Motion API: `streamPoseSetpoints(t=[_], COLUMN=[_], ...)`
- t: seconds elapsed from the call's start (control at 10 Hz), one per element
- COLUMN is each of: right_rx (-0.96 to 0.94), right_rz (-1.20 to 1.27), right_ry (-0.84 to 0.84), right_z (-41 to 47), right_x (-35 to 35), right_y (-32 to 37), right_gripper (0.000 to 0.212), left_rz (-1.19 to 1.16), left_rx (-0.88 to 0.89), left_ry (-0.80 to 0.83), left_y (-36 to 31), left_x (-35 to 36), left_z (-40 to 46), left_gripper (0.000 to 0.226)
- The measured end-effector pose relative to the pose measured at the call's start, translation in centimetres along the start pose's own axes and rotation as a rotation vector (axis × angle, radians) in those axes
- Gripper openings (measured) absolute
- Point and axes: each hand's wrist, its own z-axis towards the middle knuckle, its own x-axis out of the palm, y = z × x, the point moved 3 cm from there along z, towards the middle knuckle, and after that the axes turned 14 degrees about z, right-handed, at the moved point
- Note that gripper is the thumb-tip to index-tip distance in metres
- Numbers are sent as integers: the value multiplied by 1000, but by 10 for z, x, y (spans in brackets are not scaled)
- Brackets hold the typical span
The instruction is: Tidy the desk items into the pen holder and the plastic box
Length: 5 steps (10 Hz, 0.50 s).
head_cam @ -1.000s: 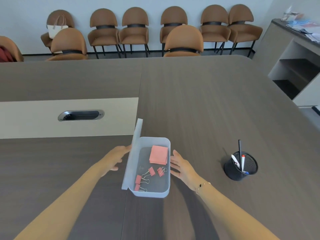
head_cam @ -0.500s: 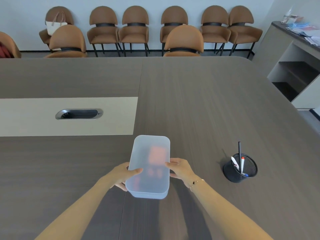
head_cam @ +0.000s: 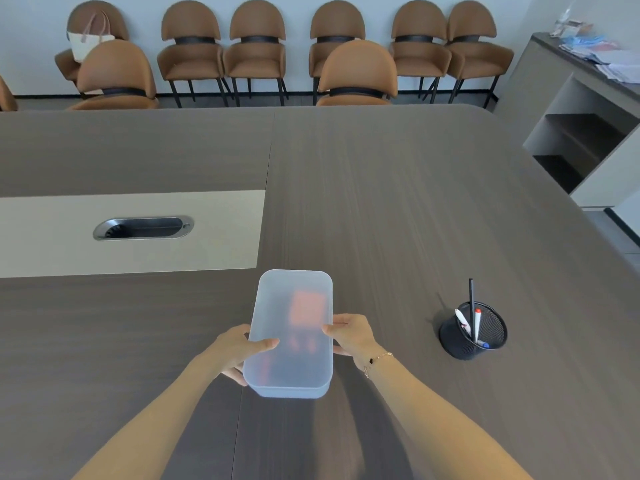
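Gripping lidded plastic box (head_cam: 291, 334) lengthwise away, both hands (head_cam: 239, 348).

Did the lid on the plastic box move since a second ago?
Yes. The lid stood open along the box's left edge; now it lies flat over the plastic box, which sits in the same spot left of the pen holder.

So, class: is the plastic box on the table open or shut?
Shut. The frosted lid lies flat over the plastic box, blurring the pink items inside, while the left hand and right hand grip its sides.
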Motion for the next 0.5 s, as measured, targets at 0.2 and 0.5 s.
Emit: streamPoseSetpoints(t=[0.2, 0.5], right_rx=[4, 47], right_rz=[56, 75], right_ry=[28, 70], right_z=[-4, -29], right_x=[0, -20], right_y=[1, 6], right_gripper=[18, 60], left_rz=[-5, -74], left_rx=[2, -91], left_ry=[3, -58], left_y=[2, 10], left_x=[1, 5], left_z=[-2, -33], left_gripper=[55, 78])
